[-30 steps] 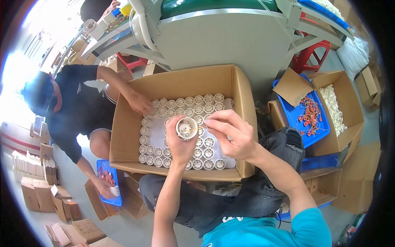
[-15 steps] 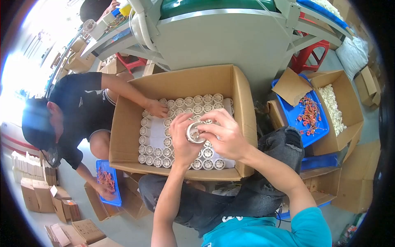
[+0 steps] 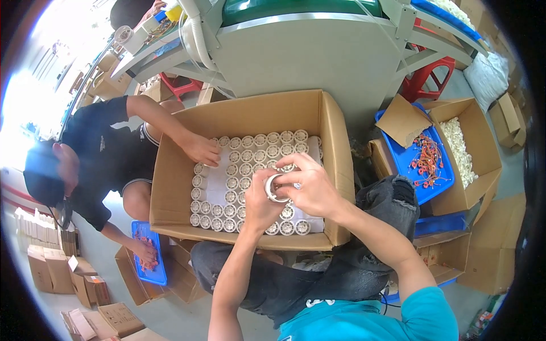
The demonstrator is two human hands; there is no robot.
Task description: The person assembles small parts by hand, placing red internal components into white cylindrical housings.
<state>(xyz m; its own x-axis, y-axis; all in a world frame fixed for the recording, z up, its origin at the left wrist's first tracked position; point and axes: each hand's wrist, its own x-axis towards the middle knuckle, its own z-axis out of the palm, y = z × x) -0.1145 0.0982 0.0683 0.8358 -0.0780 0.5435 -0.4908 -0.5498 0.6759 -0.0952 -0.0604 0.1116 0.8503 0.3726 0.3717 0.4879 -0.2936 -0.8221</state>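
Cup is in the left hand, held above the carton, its mouth tilted toward the right hand. The left hand wraps around the wall, fingers closed on it. The right hand has its fingers bent, tips at the mouth; whether they pinch a part in there I cannot tell, since the fingers hide it.

The step in hand looks like fine fingertip work inside the mouth. As I judge it, the next move calls for a steady left grip and small, careful motions of the right fingers, without squeezing or tipping the wall.

Below, rows of other cups stand in the carton, on a pale sheet. A co-worker's near hand is at the carton's left side; their far hand is in a blue tray. Off to the right, another tray holds red wired parts, beside white pieces in a box.
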